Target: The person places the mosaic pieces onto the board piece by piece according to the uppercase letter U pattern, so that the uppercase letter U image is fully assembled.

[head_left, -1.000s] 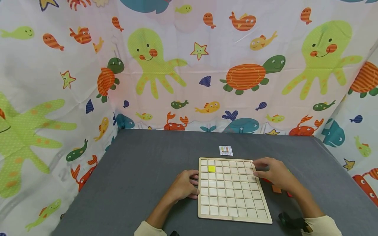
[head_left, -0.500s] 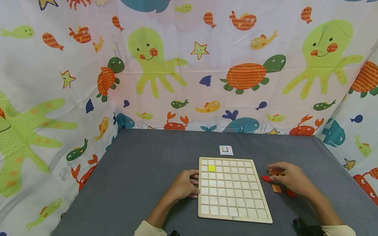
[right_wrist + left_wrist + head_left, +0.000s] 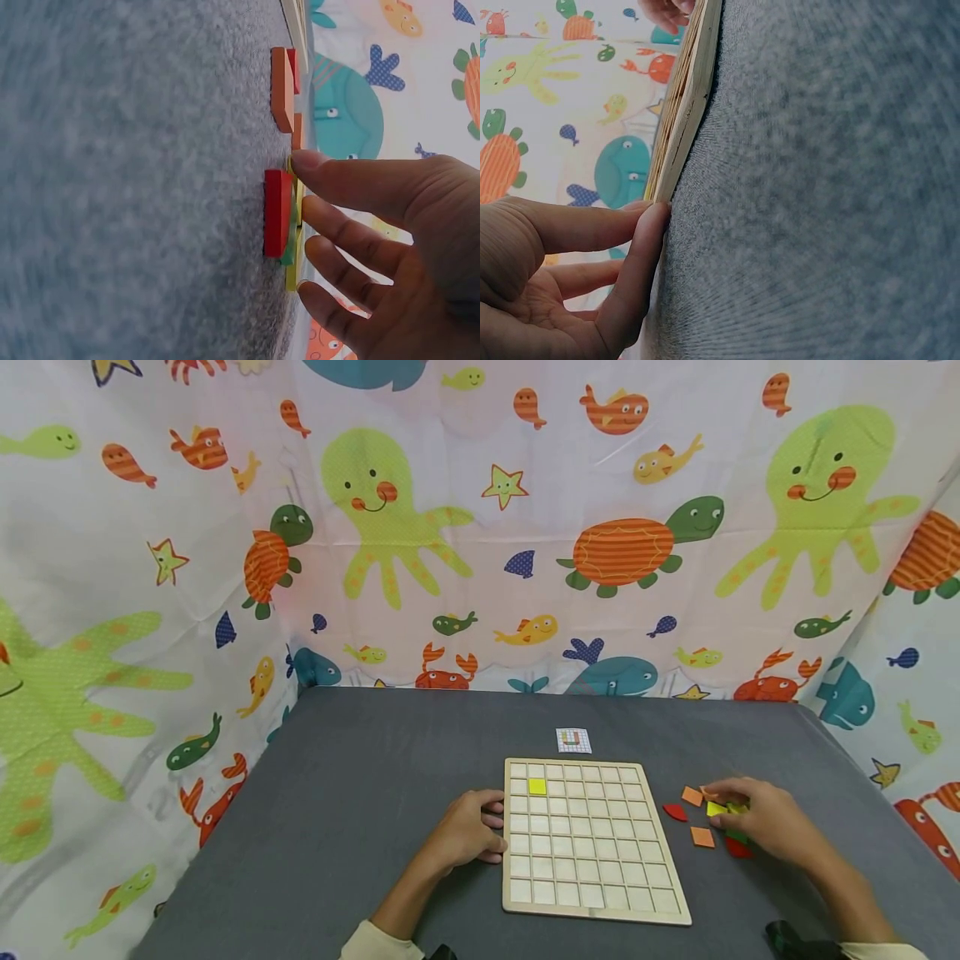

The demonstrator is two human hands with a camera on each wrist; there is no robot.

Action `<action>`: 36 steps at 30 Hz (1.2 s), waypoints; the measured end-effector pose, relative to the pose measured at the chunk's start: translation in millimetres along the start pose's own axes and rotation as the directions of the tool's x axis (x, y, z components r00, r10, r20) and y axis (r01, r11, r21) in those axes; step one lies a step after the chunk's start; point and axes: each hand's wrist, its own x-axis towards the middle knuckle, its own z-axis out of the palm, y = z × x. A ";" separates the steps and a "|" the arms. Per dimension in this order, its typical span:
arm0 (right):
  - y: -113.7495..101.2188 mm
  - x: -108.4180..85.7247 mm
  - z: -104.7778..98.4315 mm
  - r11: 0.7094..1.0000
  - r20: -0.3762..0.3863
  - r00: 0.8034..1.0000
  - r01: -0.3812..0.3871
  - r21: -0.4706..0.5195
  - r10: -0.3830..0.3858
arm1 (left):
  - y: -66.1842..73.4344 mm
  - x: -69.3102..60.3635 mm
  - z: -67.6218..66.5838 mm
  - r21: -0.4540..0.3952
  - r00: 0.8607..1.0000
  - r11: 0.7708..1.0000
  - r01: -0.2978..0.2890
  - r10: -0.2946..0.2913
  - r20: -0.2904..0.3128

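A pale wooden grid board (image 3: 588, 842) lies flat on the grey cloth. One yellow square tile (image 3: 537, 787) sits in its upper left part. My left hand (image 3: 467, 828) rests thumb and fingertips against the board's left edge, also visible in the left wrist view. To the right of the board, my right hand (image 3: 765, 818) reaches over loose coloured pieces, thumb apart from the fingers. Its thumb tip is at a yellow piece (image 3: 716, 808); whether it touches is unclear. Around it lie orange squares (image 3: 702, 837), a red curved piece (image 3: 675, 812), and partly hidden green and red pieces (image 3: 277, 214).
A small white card (image 3: 573, 741) with a gridded U-shaped pattern lies beyond the board. Grey cloth (image 3: 360, 760) covers the table. A curtain (image 3: 480, 543) printed with sea animals hangs behind and at both sides.
My right hand has moved from the board's right edge rightward to the loose pieces, uncovering several of them. The left hand and the board have stayed in place.
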 end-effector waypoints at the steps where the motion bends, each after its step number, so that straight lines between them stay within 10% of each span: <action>1: 1.0 -0.1 -0.4 1.000 0.002 1.000 0.002 -0.007 -0.002 | 0.2 0.0 -0.2 -0.001 1.000 1.000 -0.001 0.001 -0.001; 36: 5.3 0.4 -2.4 0.999 0.035 0.999 -0.005 -0.049 0.007 | 0.9 1.1 0.0 -0.008 1.000 1.000 0.006 -0.006 -0.004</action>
